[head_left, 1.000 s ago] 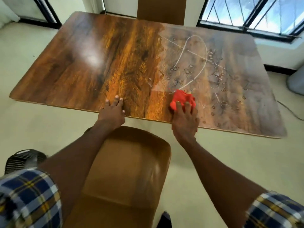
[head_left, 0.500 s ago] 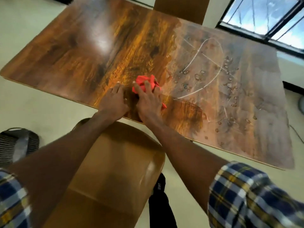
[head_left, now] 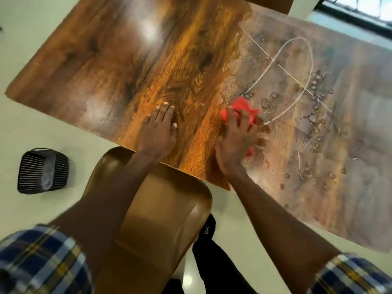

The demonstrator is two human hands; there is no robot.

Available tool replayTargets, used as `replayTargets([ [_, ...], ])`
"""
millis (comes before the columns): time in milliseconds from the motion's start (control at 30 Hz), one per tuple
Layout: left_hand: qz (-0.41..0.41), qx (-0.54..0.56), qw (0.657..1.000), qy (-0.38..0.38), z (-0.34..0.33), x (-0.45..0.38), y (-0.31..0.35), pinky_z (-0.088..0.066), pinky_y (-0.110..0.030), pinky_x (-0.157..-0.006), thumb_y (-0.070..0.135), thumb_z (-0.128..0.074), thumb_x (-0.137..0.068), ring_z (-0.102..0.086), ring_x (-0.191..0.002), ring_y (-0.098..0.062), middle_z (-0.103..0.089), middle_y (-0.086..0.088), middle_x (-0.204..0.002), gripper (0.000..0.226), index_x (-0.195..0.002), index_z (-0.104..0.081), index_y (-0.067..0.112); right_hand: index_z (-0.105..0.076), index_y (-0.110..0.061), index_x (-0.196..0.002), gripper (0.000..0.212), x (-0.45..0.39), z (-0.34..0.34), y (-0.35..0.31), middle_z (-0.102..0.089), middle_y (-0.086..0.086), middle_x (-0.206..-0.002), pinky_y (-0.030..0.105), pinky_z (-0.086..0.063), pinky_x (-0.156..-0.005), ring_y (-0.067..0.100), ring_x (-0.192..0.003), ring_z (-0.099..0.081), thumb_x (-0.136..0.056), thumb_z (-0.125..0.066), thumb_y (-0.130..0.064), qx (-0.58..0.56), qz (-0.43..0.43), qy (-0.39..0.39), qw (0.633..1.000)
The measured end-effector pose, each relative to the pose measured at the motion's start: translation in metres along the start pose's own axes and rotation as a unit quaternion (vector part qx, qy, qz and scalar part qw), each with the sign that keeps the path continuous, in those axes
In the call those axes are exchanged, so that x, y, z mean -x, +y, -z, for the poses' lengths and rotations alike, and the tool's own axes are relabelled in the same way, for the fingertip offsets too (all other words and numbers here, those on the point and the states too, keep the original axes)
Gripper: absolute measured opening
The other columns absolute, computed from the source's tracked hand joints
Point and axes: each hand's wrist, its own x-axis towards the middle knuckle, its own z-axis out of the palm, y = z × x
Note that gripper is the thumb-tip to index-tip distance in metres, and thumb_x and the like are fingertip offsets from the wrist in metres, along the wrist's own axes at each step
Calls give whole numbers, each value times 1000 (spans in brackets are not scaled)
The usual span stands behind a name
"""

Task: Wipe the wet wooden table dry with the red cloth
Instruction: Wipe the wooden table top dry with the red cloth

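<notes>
Near the worktop's point(head_left: 106, 66) front edge, the right hand point(head_left: 235, 143) presses the bunched red cloth point(head_left: 244, 108) under spread fingers, its grip flat. Beaded water point(head_left: 314, 122) lies just right and beyond; the left hand point(head_left: 158, 130) rests flat, farther away.

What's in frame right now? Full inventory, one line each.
wooden table: 1, brown, centre; right part wet with droplets
red cloth: 1, red, bunched on table at edge of wet area
chair: 1, tan, below table's near edge
second chair: 1, brown, far side, partly seen
small fan: 1, black, floor at left
window: 1, dark frame, top right
left hand: 1, rests flat on table
right hand: 1, fingers spread, presses cloth
</notes>
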Motion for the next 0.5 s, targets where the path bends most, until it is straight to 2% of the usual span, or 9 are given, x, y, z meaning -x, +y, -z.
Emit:
replayTargets([
  [33,8,6,1000,-3,3,-6,8,-22,-51,-128,35,-37,-109,-25,-157,-31,-27,-12,-170,59,-163,-28,13,-47,-32,-156,71,-8,-6,-20,-41,5,-161,42,-38,-105,36,-136,-41,-90,-72,-22,-6,37,-7,999],
  [100,32,2,999,-10,7,-9,18,-28,-51,-125,31,-43,-107,-34,-153,-34,-34,-16,-166,58,-160,-34,9,-48,-32,-156,73,-25,-22,-57,-40,5,-163,46,-37,-110,36,-138,-41,-89,-74,-24,-8,123,-49,991],
  [167,37,-24,999,-24,10,-9,24,-31,-51,-124,31,-50,-103,-36,-152,-35,-34,-17,-166,62,-159,-34,9,-46,-35,-158,64,-40,-36,-76,-36,3,-168,52,-26,-117,37,-145,-36,-97,-64,-31,21,208,-119,971],
  [233,33,-63,996,-46,15,-8,27,-29,-49,-125,29,-50,-102,-32,-153,-36,-28,-17,-169,67,-162,-28,7,-42,-38,-160,57,-53,-39,-68,-28,0,-173,57,-26,-121,39,-152,-27,-104,-46,-43,31,232,-191,953],
  [300,33,-79,995,-54,18,-10,29,-28,-48,-124,26,-49,-103,-33,-153,-37,-26,-15,-170,67,-162,-27,7,-41,-38,-160,61,-62,-33,-41,-29,1,-172,60,-30,-120,40,-153,-26,-101,-40,-53,23,205,-179,962],
  [400,37,-95,993,-61,21,-7,29,-30,-48,-124,26,-49,-103,-34,-152,-36,-27,-14,-170,66,-163,-28,7,-39,-36,-159,73,-69,-13,13,-30,5,-169,64,-36,-117,43,-152,-27,-91,-66,-34,31,86,-111,990],
  [500,34,-106,992,-63,26,-7,30,-36,-47,-120,27,-49,-103,-41,-149,-35,-34,-14,-167,63,-161,-33,8,-38,-34,-161,75,-71,10,58,-29,8,-168,60,-34,-118,43,-150,-29,-92,-67,-24,23,-54,-60,997],
])
